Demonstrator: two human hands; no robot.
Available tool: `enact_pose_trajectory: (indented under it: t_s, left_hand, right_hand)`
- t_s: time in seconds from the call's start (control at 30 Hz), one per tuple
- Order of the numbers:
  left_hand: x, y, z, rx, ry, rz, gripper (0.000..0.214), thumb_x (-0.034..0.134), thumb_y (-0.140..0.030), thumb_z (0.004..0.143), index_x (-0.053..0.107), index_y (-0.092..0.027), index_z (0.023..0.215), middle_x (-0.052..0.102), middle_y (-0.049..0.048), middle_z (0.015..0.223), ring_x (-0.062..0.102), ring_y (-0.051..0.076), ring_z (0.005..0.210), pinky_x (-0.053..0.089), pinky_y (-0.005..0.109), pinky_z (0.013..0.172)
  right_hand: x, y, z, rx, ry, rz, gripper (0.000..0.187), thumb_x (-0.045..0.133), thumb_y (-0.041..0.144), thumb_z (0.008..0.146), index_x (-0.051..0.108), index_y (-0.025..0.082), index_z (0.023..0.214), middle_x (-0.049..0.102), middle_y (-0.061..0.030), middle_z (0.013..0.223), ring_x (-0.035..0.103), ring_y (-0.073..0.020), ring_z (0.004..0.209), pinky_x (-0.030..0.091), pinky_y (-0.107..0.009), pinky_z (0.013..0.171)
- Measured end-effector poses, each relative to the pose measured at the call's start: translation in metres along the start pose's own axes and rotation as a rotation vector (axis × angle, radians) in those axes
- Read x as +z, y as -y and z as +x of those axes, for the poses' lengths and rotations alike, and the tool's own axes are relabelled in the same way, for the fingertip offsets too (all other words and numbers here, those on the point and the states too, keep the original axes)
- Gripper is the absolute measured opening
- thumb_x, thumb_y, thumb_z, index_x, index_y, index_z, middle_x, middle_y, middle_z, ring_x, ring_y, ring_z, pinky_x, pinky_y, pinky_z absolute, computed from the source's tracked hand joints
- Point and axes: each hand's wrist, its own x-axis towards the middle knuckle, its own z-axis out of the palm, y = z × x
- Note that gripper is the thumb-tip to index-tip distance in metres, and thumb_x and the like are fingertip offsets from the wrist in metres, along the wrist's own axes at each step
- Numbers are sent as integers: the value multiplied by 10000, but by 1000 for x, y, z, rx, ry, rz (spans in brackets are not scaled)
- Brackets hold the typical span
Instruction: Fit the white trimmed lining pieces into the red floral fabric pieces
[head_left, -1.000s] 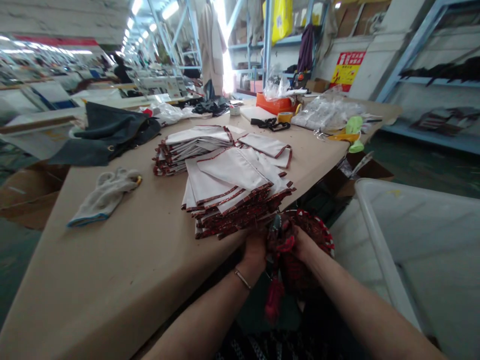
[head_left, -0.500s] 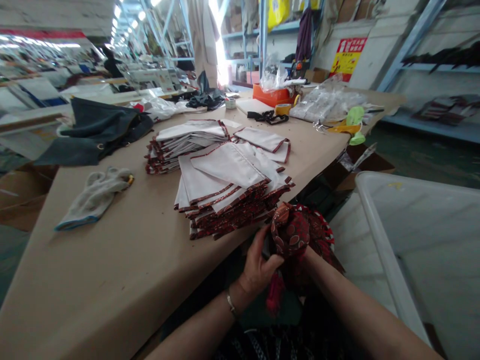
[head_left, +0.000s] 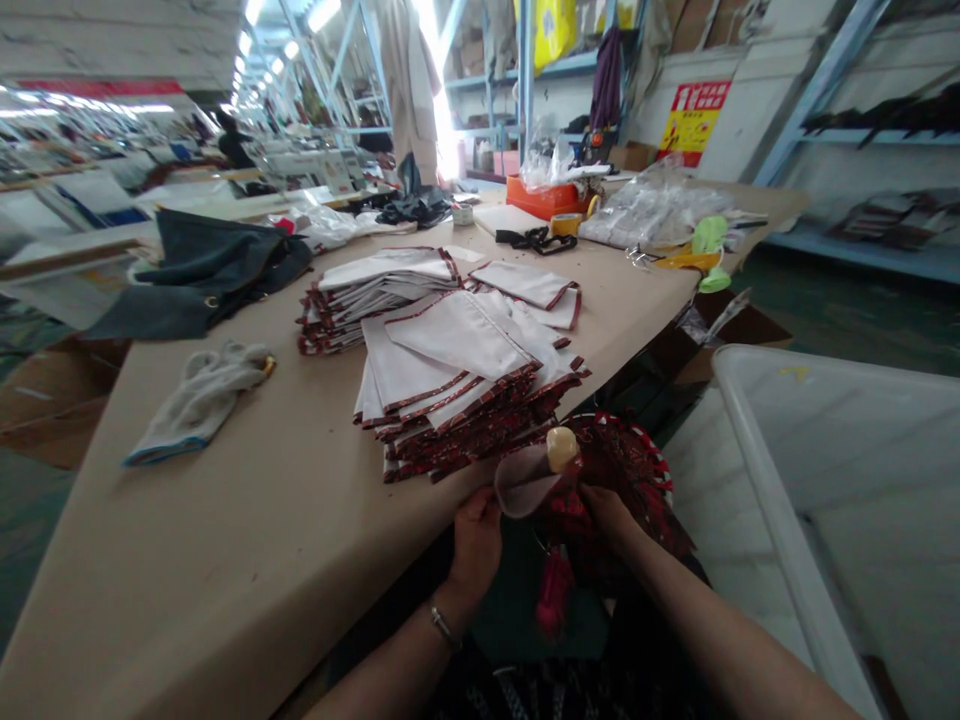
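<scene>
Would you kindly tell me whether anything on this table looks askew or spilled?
The nearer stack of white cloth pieces with dark-red edging sits askew by the edge of the brown-covered table: its upper pieces fan out at different angles, corners unaligned. I see nothing spilled.

- A pale knit glove with a blue edge lies at mid-left.
- Dark grey cloth is heaped above it, upper left.
- An orange box sits upper centre, yellow tape near it.
- A red-and-yellow poster hangs upper right.
- A large white bin fills the lower right.
</scene>
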Motion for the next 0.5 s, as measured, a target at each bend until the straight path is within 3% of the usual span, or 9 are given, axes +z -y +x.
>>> enact_pose_trajectory:
  t_s: [0.07, 0.17, 0.23, 0.3, 0.37, 0.5]
  left_hand:
    - [-8, -2, -7, 33, 33, 27, 143, 611, -279, 773, 696, -165, 785, 697, 23, 803, 602, 205, 897, 441, 344, 943]
    - [-10, -29, -12, 91, 128, 64, 146, 574, -240, 790, 700, -165, 784, 693, 19, 772, 604, 186, 826, 480, 296, 842]
    - [-6, -55, -12, 160, 191, 83, 156, 560, -225, 805, 701, -165, 778, 686, 15, 764, 588, 162, 758, 481, 256, 766]
    - [-2, -82, -13, 256, 241, 92, 175, 550, -231, 830, 707, -166, 787, 680, 12, 767, 576, 145, 731, 469, 231, 731]
    - [0, -108, -12, 353, 282, 108, 194, 539, -245, 854, 713, -167, 815, 677, 14, 767, 572, 139, 720, 462, 220, 711]
    - [-10, -153, 2, 559, 226, 168, 203, 556, -269, 861, 703, -184, 973, 711, 40, 885, 618, 151, 775, 482, 238, 741]
  right_hand:
    - [-5, 7, -10, -57, 18, -24, 410, 663, 501, 723, 715, 184, 977, 722, -68, 1065, 566, -288, 1183, 351, -434, 1072]
    - [-10, 37, -23, -260, 238, 16, 655, 670, 464, 765, 498, 226, 1350, 506, -52, 1416, 405, -217, 1348, 263, -379, 1142]
    - [-11, 62, -25, -335, 426, 35, 684, 706, 424, 756, 476, 215, 1366, 529, -75, 1392, 473, -235, 1295, 321, -401, 1114]
    - [-10, 88, -23, -320, 485, 69, 533, 723, 393, 749, 597, 201, 1230, 648, -79, 1237, 593, -257, 1152, 407, -426, 1045]
    - [-7, 119, -24, -324, 399, 182, 352, 714, 390, 754, 677, 206, 1051, 718, -57, 1074, 666, -255, 996, 481, -432, 955]
    - [-6, 202, -51, -519, -43, 401, 252, 689, 366, 769, 666, 258, 995, 730, -7, 986, 689, -200, 849, 541, -376, 819]
